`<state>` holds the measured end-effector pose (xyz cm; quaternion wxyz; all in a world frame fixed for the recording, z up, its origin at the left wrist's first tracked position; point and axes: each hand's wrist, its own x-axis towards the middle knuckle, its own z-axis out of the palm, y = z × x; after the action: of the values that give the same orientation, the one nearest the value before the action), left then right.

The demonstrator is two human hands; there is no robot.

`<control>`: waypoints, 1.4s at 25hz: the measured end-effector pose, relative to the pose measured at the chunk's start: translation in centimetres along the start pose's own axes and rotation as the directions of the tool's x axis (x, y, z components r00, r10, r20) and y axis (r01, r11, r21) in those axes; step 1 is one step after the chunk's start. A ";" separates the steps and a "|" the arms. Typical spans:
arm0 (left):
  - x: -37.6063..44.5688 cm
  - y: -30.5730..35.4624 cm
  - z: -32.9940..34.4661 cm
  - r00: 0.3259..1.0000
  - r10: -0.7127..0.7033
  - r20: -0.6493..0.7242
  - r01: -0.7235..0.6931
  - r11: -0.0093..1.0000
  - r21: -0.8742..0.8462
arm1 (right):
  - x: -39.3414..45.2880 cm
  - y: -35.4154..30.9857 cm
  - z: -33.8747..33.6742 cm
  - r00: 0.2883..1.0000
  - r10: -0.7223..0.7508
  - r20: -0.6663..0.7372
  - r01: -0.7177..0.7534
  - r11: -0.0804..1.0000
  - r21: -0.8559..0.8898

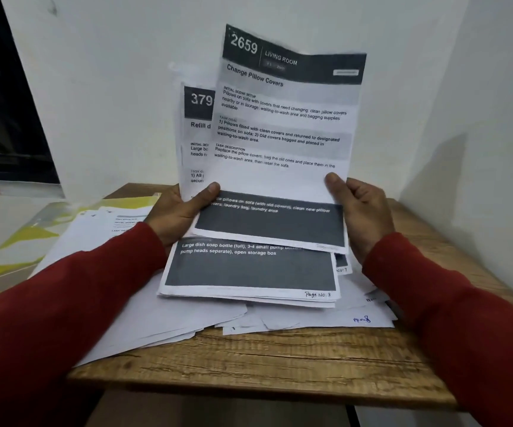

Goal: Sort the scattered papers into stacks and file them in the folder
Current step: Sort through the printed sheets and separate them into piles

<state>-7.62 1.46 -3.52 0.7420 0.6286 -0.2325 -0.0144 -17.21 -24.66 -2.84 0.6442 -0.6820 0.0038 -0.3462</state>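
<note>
1. We pinch the front sheet [283, 140] upright above the wooden table [280, 362], left hand [184, 214] and right hand [360, 211] gripping its opposite edges.
2. Loose papers [144, 315] litter the table; a yellow folder [126, 202] lies at its far-left edge.

A wooden table [280, 365] stands in a corner of white walls [110, 87], a dark window [2, 118] at left.

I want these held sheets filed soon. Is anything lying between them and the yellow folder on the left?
Yes. Loose papers lie on top of the yellow folder, covering much of it. Both hands grip the held sheets above more scattered papers.
</note>
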 end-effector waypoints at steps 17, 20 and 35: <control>-0.1 0.3 -0.2 0.996 0.083 0.014 -0.082 0.994 -0.073 | 5.4 1.1 -10.5 0.847 -0.120 -0.517 0.046 0.987 -0.154; -0.1 0.2 -0.3 0.996 0.087 0.012 -0.086 0.993 -0.081 | 4.7 0.4 -9.4 0.869 -0.086 -0.487 0.047 0.995 -0.092; 0.4 -0.3 -0.9 0.999 0.013 -0.030 -0.016 0.996 -0.093 | -0.3 -0.3 -0.4 0.971 0.137 0.194 -0.180 0.957 0.228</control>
<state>-6.81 2.10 -3.79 0.7739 0.5919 -0.2250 -0.0106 -17.77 -24.85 -2.76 0.7468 -0.6229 -0.0408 -0.2295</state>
